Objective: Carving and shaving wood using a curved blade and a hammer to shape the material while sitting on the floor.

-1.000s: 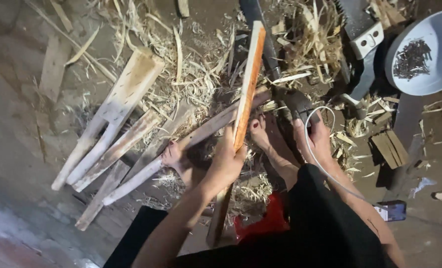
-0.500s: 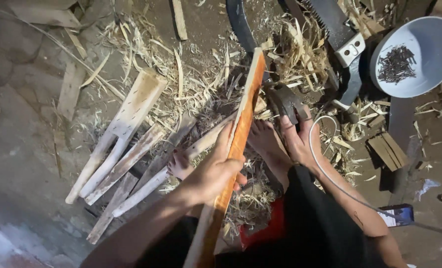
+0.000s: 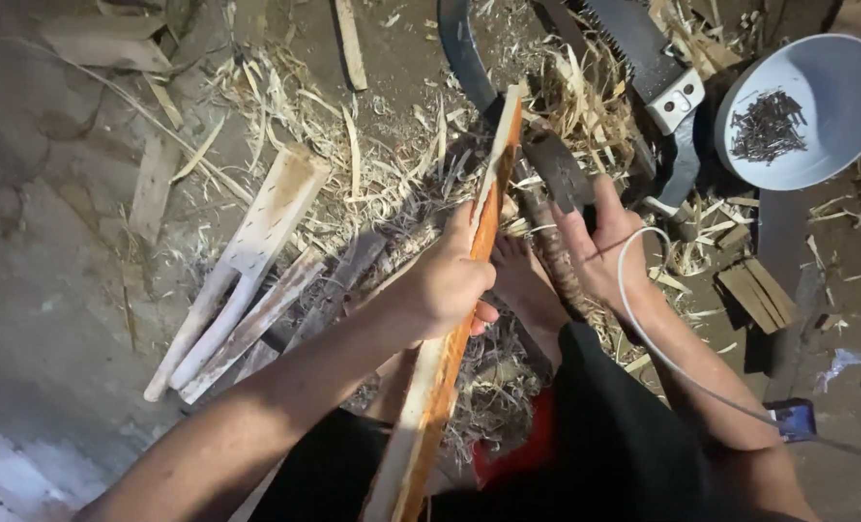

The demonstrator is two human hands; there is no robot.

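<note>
Gripping a long orange-edged wooden slat [image 3: 469, 290] with the left hand [image 3: 447, 285], fingers curled tight round its middle, thumb lying up along the pale face. Standing the slat on a slant, its top end reaching up among the wood shavings [image 3: 392, 164], its lower end running down past the person's dark clothing toward the bottom edge of the view.

Closing the right hand [image 3: 604, 253] just to the right of the slat, around the rough, bark-like handle of a hatchet [image 3: 556, 179]; fingers wrapped, thumb pressing near the dark metal head, which is sitting beside the slat's upper part. Trailing a thin white cable [image 3: 643, 329] over the right wrist and forearm, down to a small blue device [image 3: 795, 418] well right of the slat's lower end.

Resting a bare foot [image 3: 532, 290] on the ground between the slat and the right hand.

Lying left of the slat: several pale split wooden pieces [image 3: 247, 271], fanned out on the dirt floor. Lying above and right of the slat: a toothed saw blade [image 3: 633, 48] with a dark handle, and farther right a pale blue bowl [image 3: 836, 145] holding dark nails [image 3: 767, 126]. Curving just above the slat's top end: a dark sickle-like blade [image 3: 464, 58].
</note>
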